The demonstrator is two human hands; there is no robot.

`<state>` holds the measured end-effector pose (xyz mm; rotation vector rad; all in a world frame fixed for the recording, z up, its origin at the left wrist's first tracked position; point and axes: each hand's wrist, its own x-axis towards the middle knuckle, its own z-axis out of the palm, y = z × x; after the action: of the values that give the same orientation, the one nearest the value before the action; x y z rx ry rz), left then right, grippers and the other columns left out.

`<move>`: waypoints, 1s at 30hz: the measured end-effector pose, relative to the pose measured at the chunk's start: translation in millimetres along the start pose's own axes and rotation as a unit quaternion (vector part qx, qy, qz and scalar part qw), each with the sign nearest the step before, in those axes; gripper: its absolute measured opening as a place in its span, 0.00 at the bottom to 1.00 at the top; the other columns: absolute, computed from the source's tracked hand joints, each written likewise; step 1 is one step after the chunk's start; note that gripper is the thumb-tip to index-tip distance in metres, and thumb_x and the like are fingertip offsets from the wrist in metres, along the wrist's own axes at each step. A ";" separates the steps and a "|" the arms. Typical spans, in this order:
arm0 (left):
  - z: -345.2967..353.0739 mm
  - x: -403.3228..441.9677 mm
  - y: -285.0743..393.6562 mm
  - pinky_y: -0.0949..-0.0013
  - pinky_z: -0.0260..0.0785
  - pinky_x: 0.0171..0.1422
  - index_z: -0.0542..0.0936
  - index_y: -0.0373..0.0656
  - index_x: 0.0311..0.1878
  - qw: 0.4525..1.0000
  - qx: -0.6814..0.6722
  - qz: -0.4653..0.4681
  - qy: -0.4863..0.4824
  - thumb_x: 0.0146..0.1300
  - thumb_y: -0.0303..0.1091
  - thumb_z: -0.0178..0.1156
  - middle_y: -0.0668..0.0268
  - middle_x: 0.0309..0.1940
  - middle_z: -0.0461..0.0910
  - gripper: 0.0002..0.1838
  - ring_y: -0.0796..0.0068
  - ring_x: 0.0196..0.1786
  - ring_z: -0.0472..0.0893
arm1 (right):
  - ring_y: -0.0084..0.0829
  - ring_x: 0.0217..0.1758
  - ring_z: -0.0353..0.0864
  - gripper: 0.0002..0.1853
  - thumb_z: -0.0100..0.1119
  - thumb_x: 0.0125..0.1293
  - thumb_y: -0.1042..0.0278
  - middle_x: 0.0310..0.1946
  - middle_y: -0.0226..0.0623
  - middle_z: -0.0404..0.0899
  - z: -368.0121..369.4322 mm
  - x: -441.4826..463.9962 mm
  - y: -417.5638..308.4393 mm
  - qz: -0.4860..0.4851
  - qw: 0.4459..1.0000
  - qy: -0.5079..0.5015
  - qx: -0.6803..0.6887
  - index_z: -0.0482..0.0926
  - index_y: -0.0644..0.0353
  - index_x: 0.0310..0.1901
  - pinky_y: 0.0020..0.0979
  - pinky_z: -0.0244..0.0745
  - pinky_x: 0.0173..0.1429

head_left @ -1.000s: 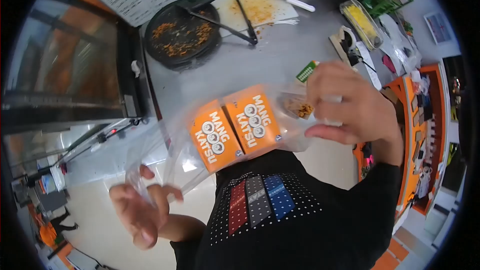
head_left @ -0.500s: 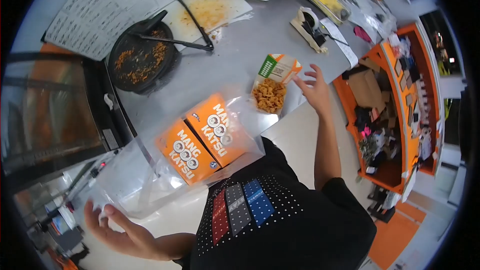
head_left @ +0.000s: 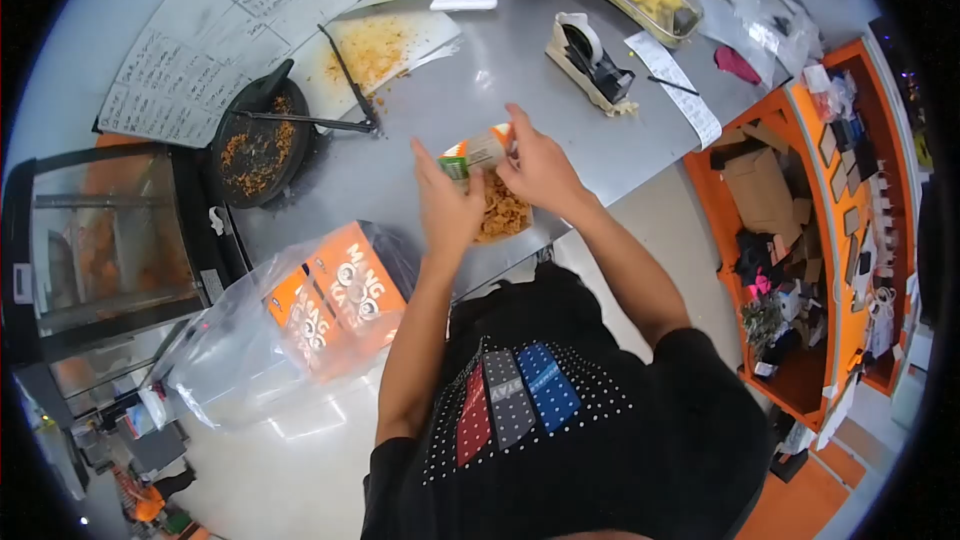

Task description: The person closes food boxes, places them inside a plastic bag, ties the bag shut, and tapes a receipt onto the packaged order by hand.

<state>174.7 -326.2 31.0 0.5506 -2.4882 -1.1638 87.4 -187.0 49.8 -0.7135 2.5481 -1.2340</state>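
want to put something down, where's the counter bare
Bare counter lies between cutting board and tape dispenser; another patch between right hand and paper slip. Crowded: around the pan, at the food carton, and the corner with tray and plastic bags.

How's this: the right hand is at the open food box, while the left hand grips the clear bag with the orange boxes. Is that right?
Not quite: the left hand isn't gripping the clear bag with the orange boxes. The head view shows it at the open food box too, opposite the right hand, which you placed correctly.
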 end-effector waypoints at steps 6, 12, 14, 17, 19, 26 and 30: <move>3.8 21.4 -1.3 0.51 0.73 0.58 0.62 0.36 0.67 0.988 0.021 -0.143 -0.046 0.60 0.27 0.56 0.39 0.49 0.81 0.30 0.40 0.52 0.82 | 0.56 0.45 0.81 0.38 0.56 0.59 0.77 0.44 0.57 0.80 -34.3 28.8 20.0 -0.134 0.979 -0.148 -0.024 0.57 0.60 0.72 0.48 0.76 0.50; -15.8 -6.2 -36.1 0.51 0.70 0.65 0.71 0.40 0.62 0.988 -0.053 0.007 -0.148 0.56 0.11 0.47 0.47 0.58 0.78 0.29 0.41 0.62 0.77 | 0.48 0.54 0.80 0.29 0.57 0.58 0.80 0.55 0.43 0.79 -27.7 14.2 54.8 -0.285 0.954 -0.080 -0.038 0.72 0.51 0.64 0.43 0.79 0.54; -12.0 -24.2 -28.4 0.51 0.67 0.69 0.71 0.40 0.62 0.992 0.000 0.058 -0.110 0.54 0.10 0.47 0.47 0.62 0.75 0.30 0.41 0.66 0.73 | 0.43 0.58 0.79 0.25 0.58 0.58 0.78 0.59 0.36 0.79 -20.1 -6.4 68.8 -0.304 0.951 -0.043 -0.033 0.77 0.50 0.59 0.40 0.80 0.57; -5.9 -47.4 -24.1 0.49 0.62 0.75 0.70 0.44 0.67 0.987 0.076 0.088 -0.111 0.52 0.09 0.48 0.47 0.68 0.70 0.36 0.39 0.72 0.66 | 0.41 0.59 0.80 0.20 0.56 0.60 0.78 0.61 0.37 0.77 -12.6 -31.4 86.1 -0.333 0.941 -0.021 -0.055 0.80 0.51 0.54 0.38 0.80 0.59; -3.0 -54.4 -30.3 0.49 0.62 0.75 0.69 0.47 0.69 0.972 0.159 0.117 -0.127 0.53 0.09 0.49 0.48 0.70 0.68 0.38 0.37 0.73 0.64 | 0.42 0.58 0.80 0.20 0.56 0.58 0.83 0.60 0.40 0.78 -8.8 -41.7 90.3 -0.323 0.946 -0.011 -0.019 0.81 0.55 0.52 0.36 0.81 0.57; -20.8 -42.3 18.8 0.43 0.49 0.79 0.61 0.38 0.72 0.910 0.279 0.028 -0.305 0.56 0.45 0.71 0.41 0.76 0.53 0.45 0.36 0.80 0.49 | 0.43 0.71 0.71 0.23 0.57 0.60 0.82 0.65 0.41 0.74 -17.8 -42.3 95.7 -0.145 0.960 -0.156 0.180 0.78 0.56 0.58 0.37 0.75 0.67; 9.9 -24.7 26.1 0.39 0.52 0.76 0.58 0.34 0.71 0.922 0.252 0.041 -0.291 0.53 0.57 0.71 0.30 0.69 0.57 0.52 0.29 0.75 0.54 | 0.37 0.66 0.77 0.26 0.57 0.60 0.88 0.69 0.42 0.70 -14.8 -60.5 95.0 0.045 0.865 -0.113 0.487 0.76 0.61 0.61 0.36 0.76 0.67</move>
<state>186.5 -292.5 42.0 0.2269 -3.3212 -0.7089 102.3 -95.7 -16.0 -0.4312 1.4209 -1.9692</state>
